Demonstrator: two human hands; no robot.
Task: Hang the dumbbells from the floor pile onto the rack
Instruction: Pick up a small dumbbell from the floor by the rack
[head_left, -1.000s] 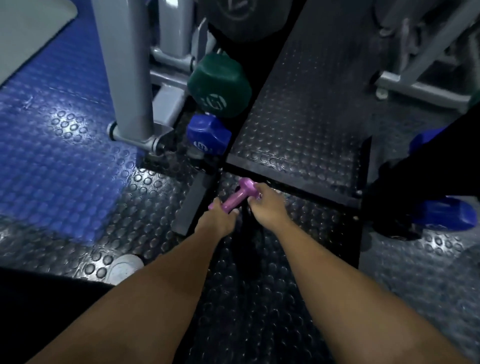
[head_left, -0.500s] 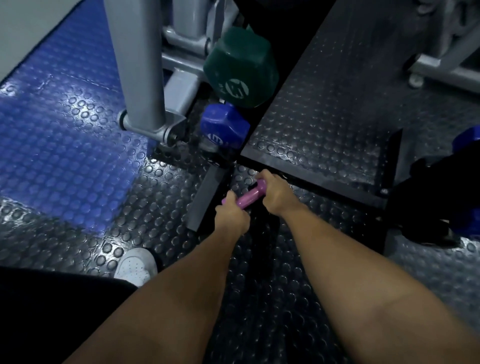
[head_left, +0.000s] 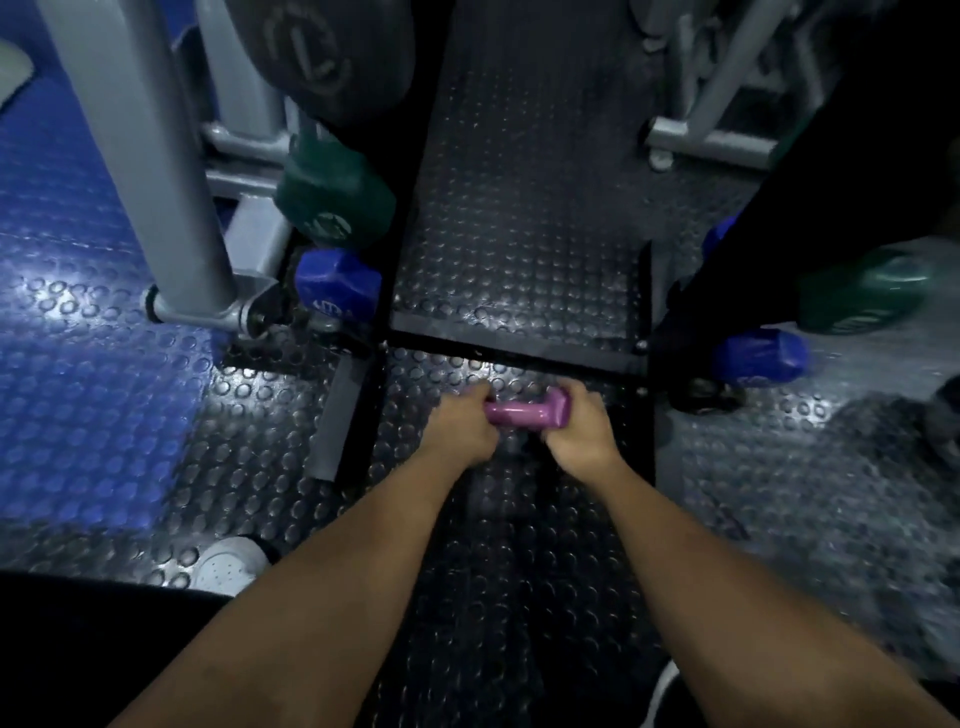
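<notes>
head view: both hands hold one pink dumbbell (head_left: 524, 414) low over the studded floor (head_left: 519, 571), left hand (head_left: 457, 434) curled around its left end, right hand (head_left: 579, 434) curled around its right end. a green dumbbell (head_left: 337, 200) and a blue dumbbell (head_left: 335, 283) appear to sit already on the dark rack (head_left: 519, 208) at far left; matching ends show at right. the pink one looks like it is yet to be hung. a grey machine post (head_left: 150, 171) crowds the left, while the middle panel lies open.
</notes>
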